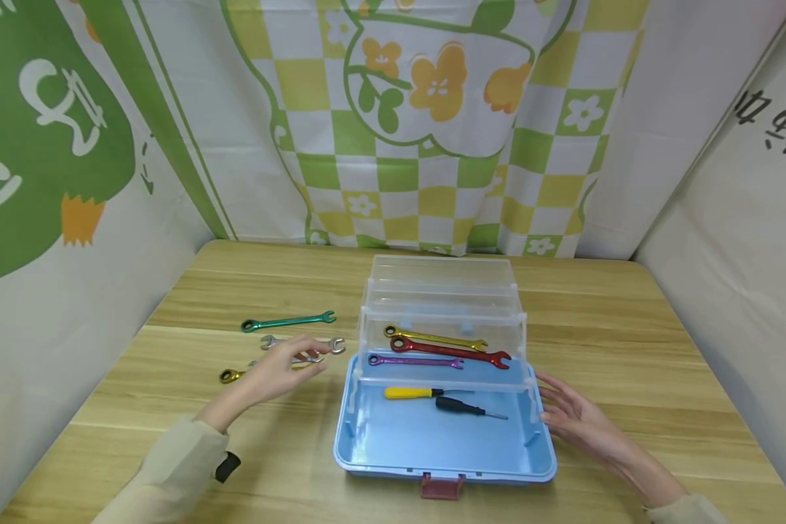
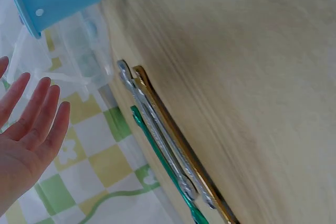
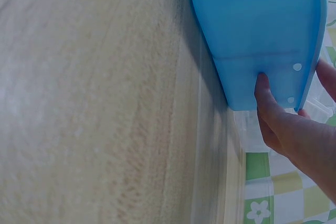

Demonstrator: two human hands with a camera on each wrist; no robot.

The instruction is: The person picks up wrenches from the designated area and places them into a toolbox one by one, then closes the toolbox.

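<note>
My left hand [image 1: 274, 372] hovers over the wrenches on the table, fingers extended and holding nothing; in the left wrist view it shows apart from them. Under and around it lie a silver wrench [image 1: 336, 346], a second silver one partly hidden, a gold wrench [image 1: 230, 375] and, farther back, a green wrench [image 1: 288, 321]. My right hand [image 1: 579, 420] rests against the right side of the blue toolbox [image 1: 445, 447], fingers touching its outer wall [image 3: 252, 35]. Inside the toolbox are a yellow-handled screwdriver [image 1: 409, 392] and a black-handled screwdriver [image 1: 458, 405].
The toolbox's clear trays [image 1: 442, 306] are folded up and back. Yellow [image 1: 435, 338], red [image 1: 452, 350] and purple [image 1: 414, 360] wrenches lie in them. A reddish latch [image 1: 442, 487] hangs at the box's front. A patterned curtain [image 1: 432, 182] stands behind the table.
</note>
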